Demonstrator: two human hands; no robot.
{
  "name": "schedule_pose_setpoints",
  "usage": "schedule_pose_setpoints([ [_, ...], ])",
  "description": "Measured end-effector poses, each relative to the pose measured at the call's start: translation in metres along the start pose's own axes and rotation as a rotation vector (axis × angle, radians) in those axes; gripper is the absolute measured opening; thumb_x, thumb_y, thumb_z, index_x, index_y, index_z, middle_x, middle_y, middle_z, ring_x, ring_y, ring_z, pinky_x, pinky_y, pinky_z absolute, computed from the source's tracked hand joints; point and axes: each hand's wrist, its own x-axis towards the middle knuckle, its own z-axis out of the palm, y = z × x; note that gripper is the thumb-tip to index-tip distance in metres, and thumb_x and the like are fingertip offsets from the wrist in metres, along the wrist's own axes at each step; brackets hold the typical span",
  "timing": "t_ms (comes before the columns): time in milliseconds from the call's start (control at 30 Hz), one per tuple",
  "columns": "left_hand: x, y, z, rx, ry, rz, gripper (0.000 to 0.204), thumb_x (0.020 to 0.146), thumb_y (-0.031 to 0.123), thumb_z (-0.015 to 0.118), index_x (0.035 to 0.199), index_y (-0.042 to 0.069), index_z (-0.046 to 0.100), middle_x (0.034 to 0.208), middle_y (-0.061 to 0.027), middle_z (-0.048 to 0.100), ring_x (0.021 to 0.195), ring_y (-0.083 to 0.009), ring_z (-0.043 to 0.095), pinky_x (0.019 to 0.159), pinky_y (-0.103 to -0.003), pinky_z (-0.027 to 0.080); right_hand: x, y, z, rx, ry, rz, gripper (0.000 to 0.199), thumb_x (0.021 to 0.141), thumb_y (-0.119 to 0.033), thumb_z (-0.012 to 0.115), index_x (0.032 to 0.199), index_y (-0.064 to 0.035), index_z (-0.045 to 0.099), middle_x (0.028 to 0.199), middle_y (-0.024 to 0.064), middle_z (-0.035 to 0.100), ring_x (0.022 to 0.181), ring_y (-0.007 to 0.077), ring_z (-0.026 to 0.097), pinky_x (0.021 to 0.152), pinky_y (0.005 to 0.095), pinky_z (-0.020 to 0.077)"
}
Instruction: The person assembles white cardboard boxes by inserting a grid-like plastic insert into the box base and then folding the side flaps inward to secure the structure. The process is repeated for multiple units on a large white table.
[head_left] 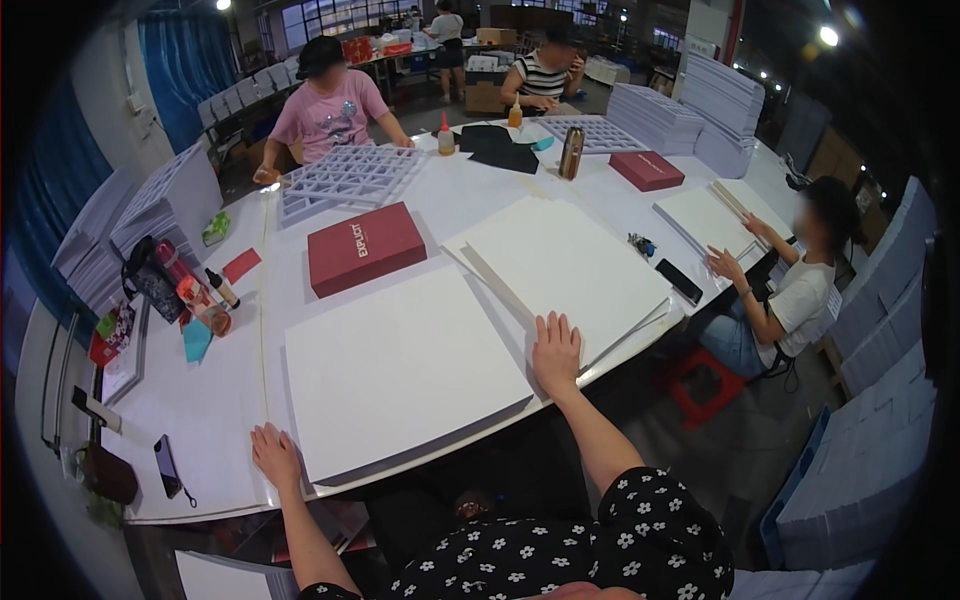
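Note:
A large white square panel (400, 370), thick like a shallow box or board stack, lies in front of me. My left hand (275, 456) rests on the table beside its left edge, fingers spread and holding nothing. On the near left corner of a second pile of white sheets (570, 270), my right hand (556, 350) lies with fingers stretched out flat. The sheets in that pile are slightly fanned. A dark red box (366, 248) sits just beyond the panel.
On the left stand bottles (205, 305) and a phone (165, 465). Another phone (679, 281) lies right of the sheets. A white grid tray (350, 180) is before a person in pink (335, 115). A person (800, 290) sits at right, hands on white boards (710, 225).

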Motion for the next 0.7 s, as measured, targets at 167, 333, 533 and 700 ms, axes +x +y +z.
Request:
schedule_pose_setpoints([
  [167, -0.0009, -0.0016, 0.0009, 0.001, 0.004, 0.007, 0.045, 0.1, 0.027, 0.054, 0.138, 0.003, 0.052, 0.149, -0.0221, 0.045, 0.143, -0.0363, 0.036, 0.116, -0.049, 0.028, -0.0001, -0.0005, -0.0004, -0.004, -0.003, -0.006, 0.047, 0.087, -0.015, 0.057, 0.134, -0.0057, 0.056, 0.139, 0.0194, 0.054, 0.133, 0.0379, 0.048, 0.109, 0.0583, 0.0346],
  [333, -0.0006, 0.0011, -0.0019, -0.014, -0.011, -0.006, 0.047, 0.099, 0.027, 0.055, 0.138, 0.001, 0.052, 0.149, -0.0225, 0.045, 0.143, -0.0356, 0.035, 0.117, -0.047, 0.027, -0.0011, 0.0013, 0.0011, -0.041, -0.017, -0.01, 0.056, 0.084, -0.019, 0.066, 0.137, -0.0065, 0.053, 0.141, 0.0174, 0.052, 0.134, 0.0355, 0.045, 0.109, 0.056, 0.0342],
  [533, -0.0002, 0.0019, -0.004, -0.013, -0.021, -0.014, 0.047, 0.099, 0.026, 0.055, 0.138, 0.001, 0.052, 0.15, -0.0222, 0.045, 0.144, -0.0356, 0.035, 0.117, -0.047, 0.027, -0.0007, 0.0013, 0.0025, -0.05, -0.015, -0.01, 0.056, 0.084, -0.019, 0.066, 0.137, -0.0067, 0.053, 0.141, 0.0172, 0.052, 0.134, 0.0352, 0.046, 0.108, 0.0557, 0.0347],
  [700, -0.0002, 0.0024, -0.0037, -0.014, -0.02, -0.014, 0.046, 0.099, 0.026, 0.055, 0.138, 0.001, 0.052, 0.149, -0.0222, 0.045, 0.144, -0.0359, 0.035, 0.117, -0.047, 0.027, -0.0005, 0.0008, 0.0025, -0.053, -0.021, -0.005, 0.055, 0.084, -0.02, 0.066, 0.136, -0.007, 0.054, 0.141, 0.017, 0.052, 0.134, 0.035, 0.046, 0.108, 0.0555, 0.0353],
])
